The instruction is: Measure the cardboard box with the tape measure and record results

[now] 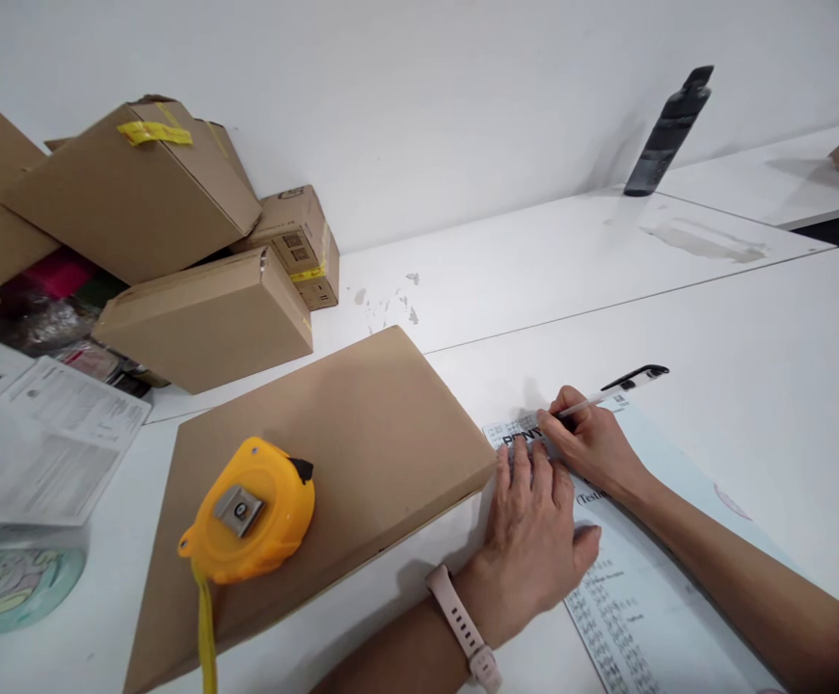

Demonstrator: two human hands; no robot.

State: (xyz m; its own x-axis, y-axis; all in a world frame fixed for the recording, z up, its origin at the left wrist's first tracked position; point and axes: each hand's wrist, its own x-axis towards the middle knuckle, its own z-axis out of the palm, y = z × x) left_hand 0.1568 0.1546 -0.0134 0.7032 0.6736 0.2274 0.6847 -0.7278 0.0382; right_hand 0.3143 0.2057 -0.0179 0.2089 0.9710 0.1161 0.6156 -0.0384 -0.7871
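Observation:
My right hand [597,439] is closed around a pen [608,393] with a black clip, its tip end low over the top of a printed paper [651,588]. The pen's point is hidden by my fingers. Flat across the paper's upper left edge rests my left hand [535,525], fingers stretched out, a pale pink band at the wrist. Left of it lies a flat cardboard box [368,434], its corner close to my left fingertips. On that box sits a yellow tape measure [260,511] with a yellow strap hanging down.
Several cardboard boxes [151,193] are piled at the back left against the wall. Printed sheets [50,443] and a light green patterned container [14,583] are at the left edge. A dark bottle [669,135] stands at the back right of the white table [506,280].

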